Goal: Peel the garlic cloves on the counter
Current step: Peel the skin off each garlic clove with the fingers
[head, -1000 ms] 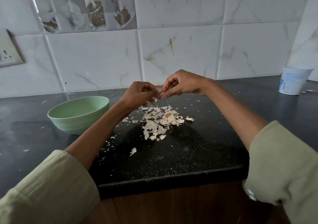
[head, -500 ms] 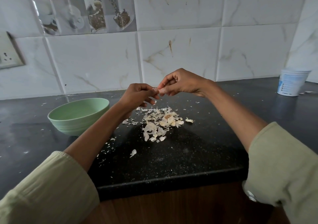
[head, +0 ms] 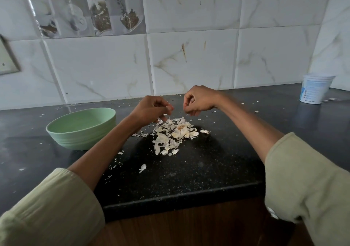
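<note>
- Garlic clove: a small pale bit pinched at the left hand fingertips, held above the counter, just over the back edge of the skin pile; too small to tell if it's fully bare.
- Change: a sec ago both hands met fingertip to fingertip over the pile; now they've drawn apart w/ a clear gap between; reads as a strip of skin pulled off, or the clove handed wholly to the left.
- Right hand: fingers curled in, thumb near forefinger; cannot tell whether it has a scrap of skin or nothing.
- Left hand grip: thumb & forefinger closed on the clove, other fingers loosely curled below.
- Pile: papery skins plus what looks like a root end and maybe a few unpeeled cloves near the middle; so prob. more to do.
- Green bowl: left of the pile, near the left forearm; inside seen from here shows no cloves; likely the drop spot for peeled ones.
- White tub: far right by the wall, well apart.
- Risk: the slippery clove may drop into the skins.
</note>
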